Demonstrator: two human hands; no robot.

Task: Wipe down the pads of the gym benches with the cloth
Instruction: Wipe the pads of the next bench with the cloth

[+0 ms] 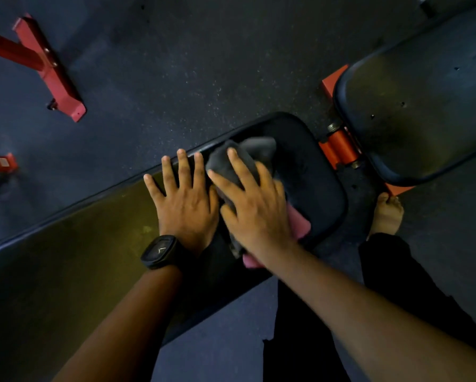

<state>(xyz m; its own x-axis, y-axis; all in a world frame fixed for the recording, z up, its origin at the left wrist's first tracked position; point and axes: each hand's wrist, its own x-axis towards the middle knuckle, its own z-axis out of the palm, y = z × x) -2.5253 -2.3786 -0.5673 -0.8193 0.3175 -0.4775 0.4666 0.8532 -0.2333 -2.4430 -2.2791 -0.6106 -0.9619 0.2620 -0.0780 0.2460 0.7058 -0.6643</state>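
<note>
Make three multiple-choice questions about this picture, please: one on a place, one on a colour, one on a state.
1. Where does the cloth lie?
A. in a bucket
B. on the bench pad
C. on a shelf

2. What colour is the hinge bracket beyond the pad's end?
A. orange
B. green
C. white

3. How is the left hand?
A. curled into a fist
B. flat on the pad, fingers spread
C. lifted, holding a bottle

Answers:
1. B, the right hand presses the cloth onto the pad near its end.
2. A, the bracket shows plainly orange.
3. B, its straight fingers rest on the pad beside the cloth.
</note>
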